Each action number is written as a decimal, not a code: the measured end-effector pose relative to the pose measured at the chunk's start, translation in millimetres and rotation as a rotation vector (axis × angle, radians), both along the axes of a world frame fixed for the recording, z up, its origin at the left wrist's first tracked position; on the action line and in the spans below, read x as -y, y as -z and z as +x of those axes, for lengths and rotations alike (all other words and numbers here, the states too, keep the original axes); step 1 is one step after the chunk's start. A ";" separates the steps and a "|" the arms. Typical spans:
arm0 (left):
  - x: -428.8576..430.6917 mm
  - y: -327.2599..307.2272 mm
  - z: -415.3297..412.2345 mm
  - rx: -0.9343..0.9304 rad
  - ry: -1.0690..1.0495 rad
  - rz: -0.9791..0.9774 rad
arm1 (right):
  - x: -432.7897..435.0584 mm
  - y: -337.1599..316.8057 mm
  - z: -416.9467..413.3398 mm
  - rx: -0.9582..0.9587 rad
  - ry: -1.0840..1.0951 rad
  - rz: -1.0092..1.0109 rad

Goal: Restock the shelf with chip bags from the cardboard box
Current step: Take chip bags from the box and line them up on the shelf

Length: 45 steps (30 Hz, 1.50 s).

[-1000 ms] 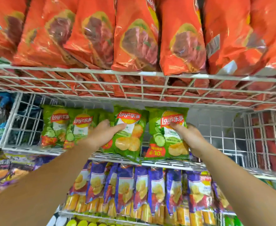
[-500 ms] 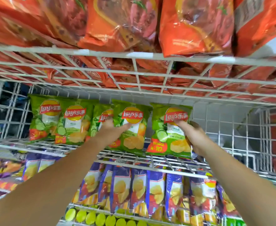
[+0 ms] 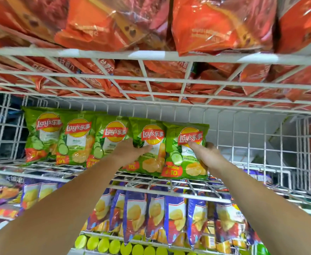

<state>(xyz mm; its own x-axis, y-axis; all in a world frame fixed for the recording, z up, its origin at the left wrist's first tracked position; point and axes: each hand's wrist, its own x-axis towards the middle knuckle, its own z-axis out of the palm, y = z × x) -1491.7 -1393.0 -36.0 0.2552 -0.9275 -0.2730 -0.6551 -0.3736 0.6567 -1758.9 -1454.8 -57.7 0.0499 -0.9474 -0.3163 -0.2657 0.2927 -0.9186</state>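
Five green chip bags (image 3: pixel 114 142) are stood upright in a row on the white wire shelf (image 3: pixel 197 184), filling its span from 9 o'clock to the centre; from 1 to 3 o'clock the shelf is left bare. The cardboard box is not seen in this view.

The rightmost green bag (image 3: pixel 187 153) is gripped by the right hand (image 3: pixel 205 156): the thumb is laid across its front just under the logo, and the fingers are wrapped behind its right edge. The fourth bag (image 3: pixel 149 150), just beside it at 9 o'clock and overlapped by it, is touched by the left hand (image 3: pixel 130 152), whose fingers are spread flat against its face; whether anything is pinched there cannot be told.

The step in hand is judged to be the seating of these two bags. It would be done well if both were pushed back until the bottom seams rest on the wires, kept upright with logos forward, and pressed toward 9 o'clock so that the row is closed up. A light grip is advised, since the chips are easily crushed. Release is best delayed until each bag is propped by its neighbour, lest it tip forward over the shelf's front edge.
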 end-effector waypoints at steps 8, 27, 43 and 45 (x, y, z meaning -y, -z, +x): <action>5.1 6.9 2.6 -0.135 -0.126 -0.100 | 4.3 6.7 6.4 -0.076 -0.006 0.015; -13.3 -7.2 -23.2 0.830 0.518 -0.344 | -39.4 -25.8 -3.9 -0.920 -0.472 -0.628; -1.7 8.3 -15.3 0.936 0.538 -0.196 | -24.0 -9.4 33.1 -1.273 -0.655 -0.595; -1.1 9.2 -17.1 0.923 0.536 -0.187 | -23.3 -6.4 34.3 -1.289 -0.651 -0.584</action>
